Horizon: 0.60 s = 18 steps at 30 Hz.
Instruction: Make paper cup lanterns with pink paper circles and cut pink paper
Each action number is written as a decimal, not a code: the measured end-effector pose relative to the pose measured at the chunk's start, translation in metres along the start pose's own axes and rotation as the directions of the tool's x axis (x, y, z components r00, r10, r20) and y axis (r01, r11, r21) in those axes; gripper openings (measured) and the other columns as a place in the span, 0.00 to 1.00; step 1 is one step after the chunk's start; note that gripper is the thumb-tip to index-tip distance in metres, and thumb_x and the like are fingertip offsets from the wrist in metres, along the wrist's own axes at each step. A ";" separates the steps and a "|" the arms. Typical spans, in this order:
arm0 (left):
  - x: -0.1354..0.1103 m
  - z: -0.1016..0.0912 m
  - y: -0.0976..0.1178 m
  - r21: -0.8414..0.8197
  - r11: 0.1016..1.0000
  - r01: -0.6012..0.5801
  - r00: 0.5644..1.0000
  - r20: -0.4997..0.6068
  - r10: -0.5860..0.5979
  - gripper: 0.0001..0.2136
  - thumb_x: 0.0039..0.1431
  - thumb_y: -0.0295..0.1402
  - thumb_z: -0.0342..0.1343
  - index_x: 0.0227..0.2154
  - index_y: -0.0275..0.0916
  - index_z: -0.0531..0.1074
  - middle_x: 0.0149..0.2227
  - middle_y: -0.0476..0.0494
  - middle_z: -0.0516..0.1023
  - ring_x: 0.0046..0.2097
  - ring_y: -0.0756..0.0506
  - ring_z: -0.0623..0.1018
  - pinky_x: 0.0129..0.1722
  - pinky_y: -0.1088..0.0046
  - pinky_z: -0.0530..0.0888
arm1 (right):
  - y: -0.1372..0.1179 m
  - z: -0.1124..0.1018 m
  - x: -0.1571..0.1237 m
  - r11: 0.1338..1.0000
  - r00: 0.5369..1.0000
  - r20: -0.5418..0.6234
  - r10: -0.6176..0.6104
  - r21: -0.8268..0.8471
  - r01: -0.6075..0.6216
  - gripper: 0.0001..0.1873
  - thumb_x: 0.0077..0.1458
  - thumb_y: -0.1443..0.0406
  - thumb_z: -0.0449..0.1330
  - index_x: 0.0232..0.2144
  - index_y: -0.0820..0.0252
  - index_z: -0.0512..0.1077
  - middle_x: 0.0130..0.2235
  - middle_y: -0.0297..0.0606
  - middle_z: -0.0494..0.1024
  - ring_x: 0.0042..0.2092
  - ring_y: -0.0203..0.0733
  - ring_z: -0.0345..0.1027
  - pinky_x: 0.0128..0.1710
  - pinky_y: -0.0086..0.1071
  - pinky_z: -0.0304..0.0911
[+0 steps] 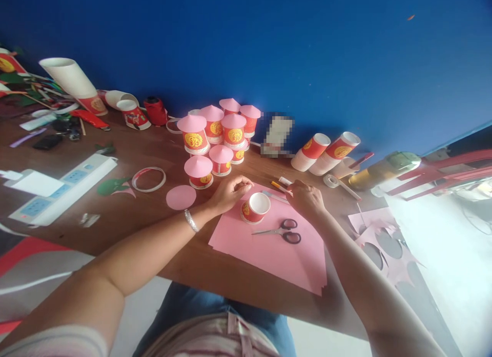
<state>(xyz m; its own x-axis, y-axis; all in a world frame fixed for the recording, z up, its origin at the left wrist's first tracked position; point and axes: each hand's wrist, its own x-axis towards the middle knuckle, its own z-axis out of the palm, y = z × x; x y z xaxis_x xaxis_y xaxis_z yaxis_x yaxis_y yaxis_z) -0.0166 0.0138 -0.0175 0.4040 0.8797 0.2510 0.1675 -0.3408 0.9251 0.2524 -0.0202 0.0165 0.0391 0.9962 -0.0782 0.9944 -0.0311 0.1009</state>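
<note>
My left hand [232,192], with a silver bracelet at the wrist, is closed in a pinch above the far left edge of a stack of pink paper [238,239]. What its fingertips hold, if anything, is too small to make out. My right hand [307,199] is also closed, its fingers curled beside a yellow pencil-like stick [280,186] and a small white tube [285,181]. Between the hands, a red and white paper cup [255,207] stands mouth up on the paper. Black-handled scissors [282,231] lie just in front of it.
Several red cups with pink cone tops [198,167] stand at the back. A pink paper disc [181,197] and a white ring [149,179] lie left, by a power strip [63,190]. Stacked cups [311,151] and tape [331,180] sit right, near paper offcuts [378,242].
</note>
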 end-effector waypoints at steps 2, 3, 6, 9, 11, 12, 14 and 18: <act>0.001 -0.001 0.002 0.009 1.000 0.011 1.000 0.004 -0.011 0.14 0.65 0.44 0.57 0.37 0.39 0.80 0.39 0.43 0.85 0.38 0.44 0.79 0.40 0.68 0.73 | 0.001 0.001 -0.002 1.000 1.000 0.001 0.006 0.007 -0.006 0.14 0.68 0.60 0.57 0.46 0.52 0.83 0.50 0.41 0.82 0.44 0.48 0.78 0.39 0.36 0.67; 0.001 -0.001 0.002 0.009 1.000 0.014 1.000 0.003 -0.014 0.14 0.65 0.44 0.58 0.37 0.39 0.81 0.39 0.43 0.85 0.38 0.44 0.79 0.40 0.68 0.73 | 0.002 0.001 -0.003 1.000 1.000 0.000 0.008 0.011 -0.008 0.15 0.68 0.60 0.57 0.46 0.51 0.83 0.50 0.41 0.82 0.45 0.48 0.78 0.39 0.35 0.67; 0.002 0.000 0.002 -0.009 1.000 0.011 1.000 -0.002 -0.011 0.14 0.64 0.44 0.58 0.37 0.39 0.80 0.39 0.43 0.85 0.39 0.44 0.80 0.41 0.68 0.73 | 0.002 0.001 -0.006 1.000 1.000 -0.007 0.013 0.023 -0.013 0.16 0.69 0.61 0.55 0.48 0.48 0.82 0.50 0.40 0.83 0.45 0.47 0.78 0.38 0.35 0.67; 0.002 0.000 0.000 -0.026 1.000 0.006 1.000 -0.007 -0.007 0.14 0.64 0.44 0.58 0.37 0.39 0.80 0.38 0.43 0.85 0.38 0.44 0.79 0.40 0.68 0.73 | -0.001 0.000 -0.008 0.999 1.000 -0.005 0.021 0.028 -0.021 0.15 0.69 0.60 0.56 0.48 0.48 0.83 0.50 0.41 0.83 0.45 0.47 0.78 0.38 0.34 0.67; 0.002 0.001 -0.002 -0.033 0.999 0.001 1.000 -0.011 -0.002 0.14 0.63 0.44 0.58 0.37 0.38 0.80 0.38 0.42 0.85 0.38 0.44 0.79 0.40 0.68 0.73 | -0.003 0.000 -0.009 0.999 0.999 0.000 0.034 0.032 -0.034 0.15 0.69 0.60 0.57 0.46 0.50 0.84 0.50 0.42 0.83 0.45 0.47 0.79 0.39 0.34 0.67; 0.002 0.001 -0.002 -0.037 0.999 0.000 1.000 -0.013 0.000 0.14 0.63 0.44 0.58 0.37 0.38 0.80 0.39 0.42 0.85 0.38 0.44 0.79 0.41 0.68 0.73 | -0.004 0.000 -0.009 0.999 0.999 0.001 0.040 0.036 -0.040 0.15 0.69 0.61 0.57 0.46 0.50 0.84 0.50 0.43 0.83 0.45 0.48 0.79 0.40 0.34 0.68; 0.003 0.001 -0.004 -0.044 0.999 0.003 1.000 -0.013 -0.003 0.14 0.63 0.44 0.58 0.38 0.39 0.80 0.40 0.42 0.85 0.40 0.44 0.80 0.42 0.68 0.74 | -0.005 0.000 -0.009 0.998 0.999 0.003 0.046 0.044 -0.046 0.16 0.69 0.61 0.55 0.46 0.51 0.84 0.50 0.44 0.83 0.46 0.49 0.79 0.41 0.35 0.68; 0.003 0.001 -0.006 -0.039 0.999 0.012 0.999 -0.031 -0.013 0.14 0.63 0.45 0.59 0.39 0.39 0.80 0.39 0.43 0.84 0.40 0.44 0.80 0.43 0.68 0.75 | -0.006 0.002 -0.007 0.998 0.999 0.006 0.040 0.057 -0.041 0.18 0.69 0.62 0.53 0.46 0.53 0.84 0.49 0.45 0.83 0.48 0.51 0.79 0.42 0.37 0.68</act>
<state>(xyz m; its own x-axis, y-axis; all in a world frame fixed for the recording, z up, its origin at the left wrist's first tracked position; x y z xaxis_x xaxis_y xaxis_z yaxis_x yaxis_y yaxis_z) -0.0153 0.0183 -0.0222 0.3740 0.8939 0.2472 0.1367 -0.3168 0.9386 0.2465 -0.0272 0.0146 0.0799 0.9936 -0.0804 0.9960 -0.0762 0.0474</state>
